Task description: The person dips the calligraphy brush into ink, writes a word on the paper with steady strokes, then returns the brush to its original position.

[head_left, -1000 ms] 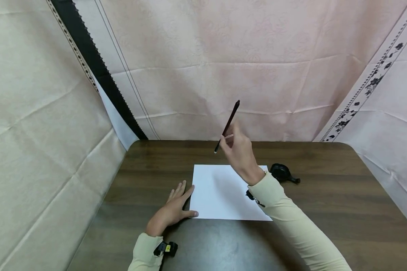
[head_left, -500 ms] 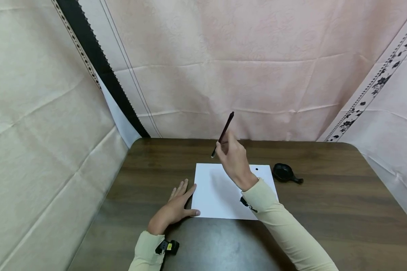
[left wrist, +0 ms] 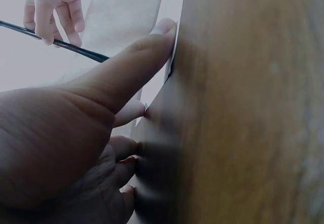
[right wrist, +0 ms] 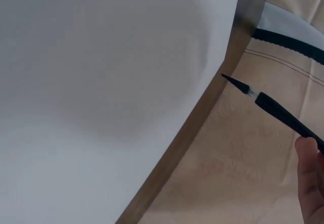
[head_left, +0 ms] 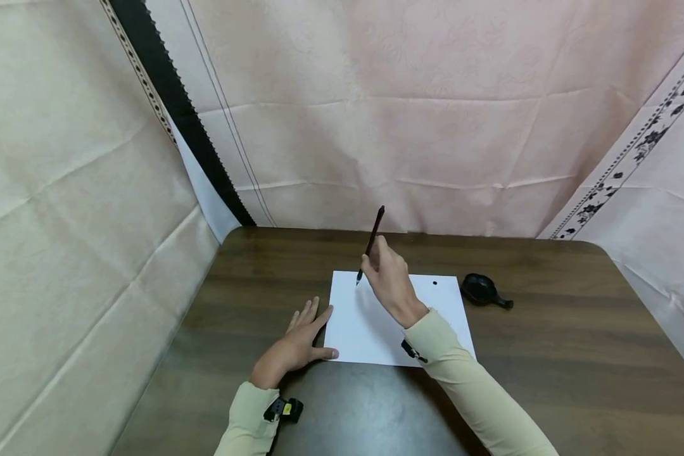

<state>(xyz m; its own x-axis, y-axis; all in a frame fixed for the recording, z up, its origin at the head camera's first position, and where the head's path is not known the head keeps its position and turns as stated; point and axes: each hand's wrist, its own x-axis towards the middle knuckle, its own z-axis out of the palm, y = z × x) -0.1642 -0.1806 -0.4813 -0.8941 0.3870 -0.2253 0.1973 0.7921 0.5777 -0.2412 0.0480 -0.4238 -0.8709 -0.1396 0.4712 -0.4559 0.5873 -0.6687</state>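
My right hand (head_left: 392, 278) pinches a dark ink brush (head_left: 374, 231) between thumb and fingers. In the right wrist view the brush (right wrist: 278, 112) shows a pointed black tip and a pale band below its handle. In the head view, that tip overlaps the upper left part of a white paper sheet (head_left: 348, 332). With fingers spread, my left hand (head_left: 291, 351) rests at the sheet's left side. Its thumb (left wrist: 147, 52) presses the lower left corner. A small black spot (head_left: 435, 283) marks the sheet's upper right.
Just right of the sheet, a small black dish (head_left: 479, 289) with a short handle stands on the brown wooden table (head_left: 576, 354). Pale cloth (head_left: 462, 126) hangs behind the far edge, with more cloth at both sides.
My right hand has lowered the brush, bringing its tip from beyond the far edge of the paper to over the upper left part. My left hand stays at the sheet's left side.
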